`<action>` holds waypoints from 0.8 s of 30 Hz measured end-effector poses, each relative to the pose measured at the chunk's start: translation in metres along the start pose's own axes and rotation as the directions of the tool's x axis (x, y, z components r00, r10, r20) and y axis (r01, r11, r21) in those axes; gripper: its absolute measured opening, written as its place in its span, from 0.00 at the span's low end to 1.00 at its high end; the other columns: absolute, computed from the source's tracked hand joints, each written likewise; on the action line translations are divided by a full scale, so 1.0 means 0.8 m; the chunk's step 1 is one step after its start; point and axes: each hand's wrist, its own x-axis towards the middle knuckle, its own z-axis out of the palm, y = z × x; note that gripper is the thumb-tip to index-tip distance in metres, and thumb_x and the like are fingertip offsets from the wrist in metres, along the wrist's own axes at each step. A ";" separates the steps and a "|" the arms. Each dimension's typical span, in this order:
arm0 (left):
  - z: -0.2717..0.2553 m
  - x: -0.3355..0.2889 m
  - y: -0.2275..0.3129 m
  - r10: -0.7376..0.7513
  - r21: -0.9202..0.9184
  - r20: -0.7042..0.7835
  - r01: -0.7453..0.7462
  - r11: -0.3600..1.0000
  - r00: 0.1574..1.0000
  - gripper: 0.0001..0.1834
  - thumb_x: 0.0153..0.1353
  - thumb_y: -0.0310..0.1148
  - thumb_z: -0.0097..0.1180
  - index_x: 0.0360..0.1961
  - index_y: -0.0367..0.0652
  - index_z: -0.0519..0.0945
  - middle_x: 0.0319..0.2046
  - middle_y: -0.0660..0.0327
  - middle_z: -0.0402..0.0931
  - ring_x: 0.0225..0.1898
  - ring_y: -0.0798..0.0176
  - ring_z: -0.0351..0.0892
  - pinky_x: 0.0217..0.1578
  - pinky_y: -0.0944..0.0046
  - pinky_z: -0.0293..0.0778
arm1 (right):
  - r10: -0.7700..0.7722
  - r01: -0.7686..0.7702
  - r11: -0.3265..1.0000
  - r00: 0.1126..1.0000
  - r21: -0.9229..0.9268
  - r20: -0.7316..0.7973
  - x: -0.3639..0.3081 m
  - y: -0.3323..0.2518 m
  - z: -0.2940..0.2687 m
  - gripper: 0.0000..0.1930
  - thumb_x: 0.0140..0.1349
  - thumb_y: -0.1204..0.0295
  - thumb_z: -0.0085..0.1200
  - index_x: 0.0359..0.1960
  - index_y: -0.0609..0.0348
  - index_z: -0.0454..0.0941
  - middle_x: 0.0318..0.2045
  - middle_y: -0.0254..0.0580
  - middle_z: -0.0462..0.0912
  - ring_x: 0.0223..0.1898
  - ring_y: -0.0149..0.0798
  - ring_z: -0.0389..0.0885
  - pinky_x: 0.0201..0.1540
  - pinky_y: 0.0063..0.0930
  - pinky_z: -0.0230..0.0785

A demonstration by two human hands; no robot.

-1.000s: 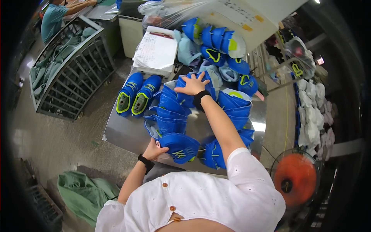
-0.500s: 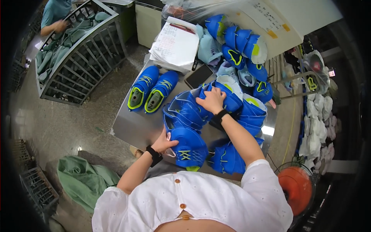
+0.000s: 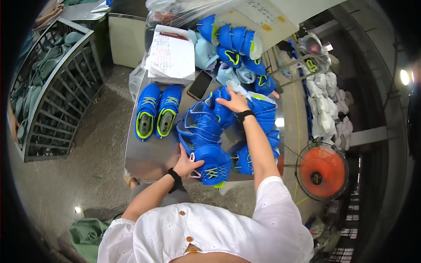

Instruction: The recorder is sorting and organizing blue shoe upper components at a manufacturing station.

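A long curved stack of nested blue shoe uppers lies across the table in front of me. My left hand grips its near end, thumb over the nearest upper, which shows yellow-green stitching. A thin pink loop hangs by that thumb. At the far end, my right hand is closed over the uppers with bent fingers; its fingertips are partly hidden among them. More blue uppers lie right of and beneath my right forearm. A finished pair of blue shoes with lime collars stands to the left.
Behind the stack lie a phone, a paper pad with pens, pale blue uppers and more blue uppers. A rack of grey-green shoe lasts stands left on the floor. An orange fan is at the right.
The view has turned, so the table's far items sit further left and the fan shows fully. Both hands still hold the stack; the right one sits slightly farther out.
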 end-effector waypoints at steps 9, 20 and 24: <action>0.008 -0.009 -0.017 0.057 -0.054 0.010 -0.056 0.997 0.998 0.65 0.41 0.34 0.68 0.60 0.39 0.21 0.59 0.47 0.49 0.57 0.55 0.56 0.55 0.61 0.58 | -0.114 0.102 0.990 0.984 -0.094 -0.137 -0.059 -0.024 0.006 0.19 0.36 0.53 0.52 0.25 0.53 0.81 0.38 0.50 0.72 0.45 0.49 0.65 0.44 0.41 0.55; -0.034 -0.023 0.182 0.411 0.179 0.082 -0.419 0.890 0.908 0.61 0.34 0.23 0.66 0.63 0.39 0.33 0.58 0.53 0.52 0.58 0.59 0.55 0.56 0.63 0.56 | -0.169 0.431 0.851 0.767 0.301 -0.619 -0.097 -0.058 -0.161 0.17 0.42 0.55 0.56 0.22 0.58 0.77 0.33 0.49 0.70 0.40 0.51 0.66 0.41 0.42 0.57; -0.089 -0.067 0.243 0.336 0.013 0.072 -0.338 0.941 0.939 0.55 0.37 0.23 0.64 0.64 0.44 0.41 0.54 0.56 0.59 0.54 0.60 0.62 0.54 0.62 0.60 | -0.030 0.359 0.789 0.832 0.498 -0.553 -0.111 -0.139 -0.151 0.18 0.42 0.53 0.57 0.20 0.58 0.77 0.31 0.50 0.71 0.39 0.51 0.67 0.40 0.41 0.58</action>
